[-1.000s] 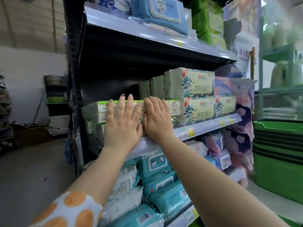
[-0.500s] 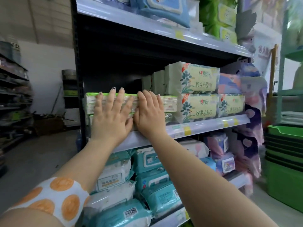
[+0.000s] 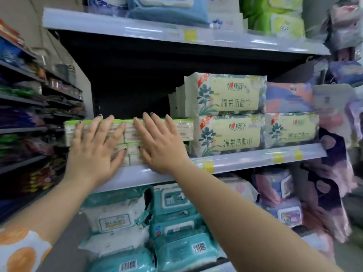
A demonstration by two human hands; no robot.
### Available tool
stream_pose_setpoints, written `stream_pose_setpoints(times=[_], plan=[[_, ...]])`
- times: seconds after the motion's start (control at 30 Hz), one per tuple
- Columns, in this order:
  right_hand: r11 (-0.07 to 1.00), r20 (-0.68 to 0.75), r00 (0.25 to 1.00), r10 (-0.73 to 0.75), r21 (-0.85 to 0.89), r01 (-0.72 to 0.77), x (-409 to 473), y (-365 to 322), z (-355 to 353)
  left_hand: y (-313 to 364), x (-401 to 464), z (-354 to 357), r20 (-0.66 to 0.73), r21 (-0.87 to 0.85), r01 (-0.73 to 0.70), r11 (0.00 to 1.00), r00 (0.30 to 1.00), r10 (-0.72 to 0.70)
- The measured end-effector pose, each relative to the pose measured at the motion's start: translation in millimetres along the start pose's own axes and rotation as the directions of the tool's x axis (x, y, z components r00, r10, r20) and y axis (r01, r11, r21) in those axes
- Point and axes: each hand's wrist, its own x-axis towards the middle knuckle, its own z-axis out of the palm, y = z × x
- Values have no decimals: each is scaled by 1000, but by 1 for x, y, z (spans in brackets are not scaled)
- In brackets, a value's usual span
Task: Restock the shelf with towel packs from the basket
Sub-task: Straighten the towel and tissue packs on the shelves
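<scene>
**Both palms flat on the green-edged towel packs**

Since a second ago our hands have spread a little apart on the same stack, and our view has swung so the aisle at the far left now fills that side. Left of our left hand (image 3: 92,152), blurred shelves of goods (image 3: 29,118) run along the aisle. Our left hand lies flat with straight, splayed fingers, pressing the front of the green-edged towel packs (image 3: 182,128), which sit stacked on the middle shelf (image 3: 255,159) at its left end. Just beside it, our right hand (image 3: 161,142) presses the same stack, fingers straight and fanned; neither hand curls around anything. The thumbs nearly meet over the lower pack. Immediately right of our right hand, touching the stack's end, stand the floral towel packs (image 3: 231,112), two high, with further ones beyond. Above both hands runs the upper shelf (image 3: 137,28) carrying blue and green wipe packs (image 3: 275,20). Below our forearms, teal and white wipe packs (image 3: 176,228) crowd the lower level. At the bottom left corner we see our orange-dotted sleeve (image 3: 21,252).
</scene>
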Motion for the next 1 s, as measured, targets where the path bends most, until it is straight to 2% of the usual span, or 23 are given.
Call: stream_pose_setpoints(times=[0.07,0.13,0.47,0.6,0.83,1.0], plan=[[994,-36,994,-102,-48,100,-7,28,-1,-1,0,-1,28,21,1,1000,1000,-1],[991,-73,988,-135,-34,133,-13,43,4,-1,0,-2,60,33,14,999,998,-16],[988,-124,990,-71,126,86,-20,41,10,0,0,-1,75,50,30,998,997,-34],[988,-154,985,-72,121,91,-21,39,9,0,-5,-2,74,54,24,998,997,-28],[992,-104,992,-75,96,85,-20,41,6,0,-3,2,57,5,18,1000,998,-18],[992,-75,995,-70,97,77,-21,40,6,-7,-4,13,37,-101,28,994,999,-24]])
